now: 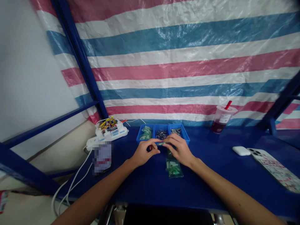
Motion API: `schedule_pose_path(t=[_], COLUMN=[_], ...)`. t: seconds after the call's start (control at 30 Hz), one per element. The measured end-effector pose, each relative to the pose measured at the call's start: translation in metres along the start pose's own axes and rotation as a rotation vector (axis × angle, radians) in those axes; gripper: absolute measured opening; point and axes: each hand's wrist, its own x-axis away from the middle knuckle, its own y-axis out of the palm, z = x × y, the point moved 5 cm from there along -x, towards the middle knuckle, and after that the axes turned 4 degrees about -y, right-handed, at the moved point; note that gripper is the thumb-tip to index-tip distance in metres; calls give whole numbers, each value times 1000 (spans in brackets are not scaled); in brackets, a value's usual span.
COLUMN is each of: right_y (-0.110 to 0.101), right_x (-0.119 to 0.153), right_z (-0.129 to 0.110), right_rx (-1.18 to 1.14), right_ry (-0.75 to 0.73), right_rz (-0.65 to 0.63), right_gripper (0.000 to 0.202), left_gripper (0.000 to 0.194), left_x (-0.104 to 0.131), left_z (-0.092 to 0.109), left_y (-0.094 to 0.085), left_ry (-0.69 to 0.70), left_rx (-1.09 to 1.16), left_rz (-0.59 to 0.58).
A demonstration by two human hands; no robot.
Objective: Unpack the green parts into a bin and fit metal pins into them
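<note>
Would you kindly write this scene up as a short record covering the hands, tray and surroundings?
Left hand: at the left end of a small, thin greenish item; grip unclear
Right hand: fingers at the item's right end
Tray: blue three-compartment plastic tray
Left compartment: clear packets with green contents
Middle compartment: loose silvery metal pieces
Table: blue, with a green-filled clear plastic packet before the tray
Right side: translucent plastic cup with red straw
Left side: white plastic power strip

Striped sheeting (175, 73), blue posts (81, 59) and a drink cup (219, 119) suggest a dorm room.
</note>
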Motion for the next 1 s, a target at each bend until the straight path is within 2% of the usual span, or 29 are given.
schedule_pose_path(t=[0.13, 0.27, 0.37, 0.47, 0.57, 0.87, 1.0], right_y=[4, 7, 4, 4, 4, 3, -1], right_x=[0, 6, 6, 5, 4, 3, 1], right_z=[0, 4, 1, -4, -5, -4, -4], right_rx=[-97, -119, -30, 57, 58, 68, 20], right_ry=[102, 161, 45, -91, -123, -85, -33], right_rz=[5, -7, -23, -95, -129, -67, -7], right_gripper=[13, 31, 35, 40, 49, 27, 20], left_gripper=[22, 33, 37, 36, 37, 34, 27], left_x=[0, 0, 0, 0, 0, 1, 1], left_z=[4, 8, 10, 10, 9, 7, 0], left_y=[-2, -8, -11, -12, -12, -10, -11], left_ry=[-3, -8, -20, -30, -40, -55, -58], left_rx=[-95, -136, -133, -111, -93, -44, -35], left_rz=[79, 133, 145, 135, 127, 83, 121])
